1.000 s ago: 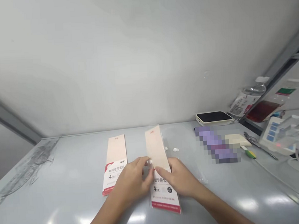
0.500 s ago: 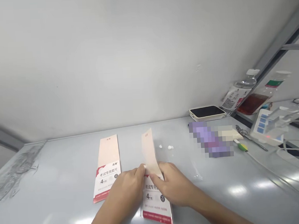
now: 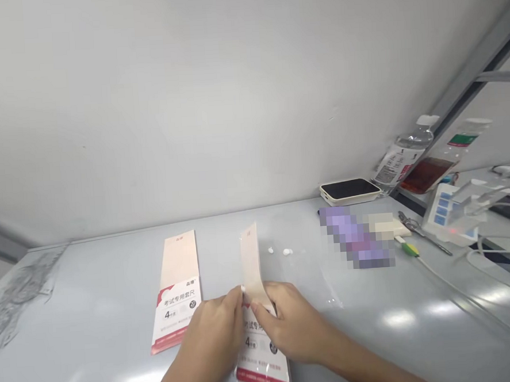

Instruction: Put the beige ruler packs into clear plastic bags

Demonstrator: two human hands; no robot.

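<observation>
A long pink and white card [image 3: 251, 266] with red print at its lower end lies in front of me, its far end lifted off the grey table [image 3: 94, 316]. My left hand [image 3: 216, 337] pinches its left edge with thumb and forefinger. My right hand [image 3: 289, 324] pinches the same card from the right, fingertips meeting near the middle. A thin clear sleeve [image 3: 325, 284] seems to spread out to the right of the card. A second identical card [image 3: 177, 288] lies flat to the left, untouched.
Two small white bits [image 3: 280, 251] lie beyond the card. At the right stand a phone [image 3: 350, 190], a blurred purple item [image 3: 355, 242], scissors [image 3: 422, 232], bottles [image 3: 402, 159], a white device [image 3: 448, 211] and cables [image 3: 459, 282]. A white wall rises behind.
Both hands and the held card have drawn slightly nearer and to the left; the card's far end has turned more edge-on. The view has shifted a little.
</observation>
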